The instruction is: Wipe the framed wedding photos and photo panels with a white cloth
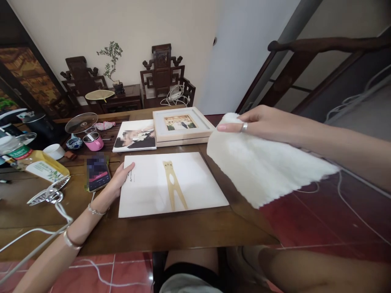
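Observation:
My left hand grips the left edge of a white panel, its thumb on the top face. The panel lies flat on the wooden table and bears a tan, two-legged shape with a cat-like head, plus small dark print by my thumb. Whether that shape is printed or a loose piece I cannot tell. Up to the right, my right hand pinches a fluffy white cloth between thumb and fingers. The cloth hangs open beyond the table's right edge, apart from the panel.
Behind the panel are a photo print and stacked picture frames. On the left stand a phone with a cable, a pink mug, an oil bottle and a clear hair claw. A wooden chair rises at right.

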Demonstrator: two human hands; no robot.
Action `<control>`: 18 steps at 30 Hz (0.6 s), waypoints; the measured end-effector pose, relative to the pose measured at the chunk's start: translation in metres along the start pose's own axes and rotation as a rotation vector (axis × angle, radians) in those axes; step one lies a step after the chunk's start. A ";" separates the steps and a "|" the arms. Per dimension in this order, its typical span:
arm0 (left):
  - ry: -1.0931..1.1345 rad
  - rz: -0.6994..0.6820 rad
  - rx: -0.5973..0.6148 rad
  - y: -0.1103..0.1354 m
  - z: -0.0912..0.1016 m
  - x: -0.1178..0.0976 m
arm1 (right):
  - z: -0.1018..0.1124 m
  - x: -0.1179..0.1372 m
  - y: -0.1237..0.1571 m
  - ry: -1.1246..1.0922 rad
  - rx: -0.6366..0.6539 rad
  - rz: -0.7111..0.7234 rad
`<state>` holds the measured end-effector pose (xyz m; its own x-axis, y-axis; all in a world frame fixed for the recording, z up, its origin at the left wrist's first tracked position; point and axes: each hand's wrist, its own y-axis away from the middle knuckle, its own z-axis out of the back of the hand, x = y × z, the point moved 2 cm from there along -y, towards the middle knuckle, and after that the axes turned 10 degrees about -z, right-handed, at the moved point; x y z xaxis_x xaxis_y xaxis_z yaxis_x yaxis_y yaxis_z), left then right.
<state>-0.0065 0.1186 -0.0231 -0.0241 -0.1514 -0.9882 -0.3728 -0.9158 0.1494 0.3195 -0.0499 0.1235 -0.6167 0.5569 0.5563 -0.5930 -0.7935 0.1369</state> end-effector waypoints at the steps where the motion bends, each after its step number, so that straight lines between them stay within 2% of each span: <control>1: -0.023 -0.006 0.020 -0.001 0.001 0.001 | 0.000 0.000 -0.003 0.044 0.011 0.010; 3: -0.078 -0.026 0.063 -0.005 0.004 0.005 | -0.002 -0.001 -0.007 0.107 0.054 0.000; 4: -0.110 -0.045 0.085 -0.006 0.005 0.006 | -0.003 0.000 -0.008 0.160 0.031 0.042; 9: -0.350 -0.186 0.097 -0.009 0.006 0.006 | -0.019 0.009 -0.001 0.667 -0.152 0.468; 12: -0.551 -0.298 0.134 -0.004 0.002 0.000 | -0.044 0.013 0.009 0.950 -0.306 0.742; 14: -0.695 -0.372 0.137 0.000 -0.001 -0.003 | -0.067 0.013 0.018 1.044 -0.377 0.871; 16: -0.835 -0.413 0.108 0.003 -0.002 -0.004 | -0.093 0.010 0.027 1.039 -0.381 0.938; 18: -0.939 -0.431 0.092 0.007 -0.004 -0.005 | -0.119 0.004 0.035 0.989 -0.328 0.988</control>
<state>-0.0052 0.1119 -0.0173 -0.5703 0.5695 -0.5920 -0.5900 -0.7854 -0.1871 0.2348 -0.0462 0.0333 -0.8580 -0.1323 -0.4964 0.2767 -0.9331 -0.2295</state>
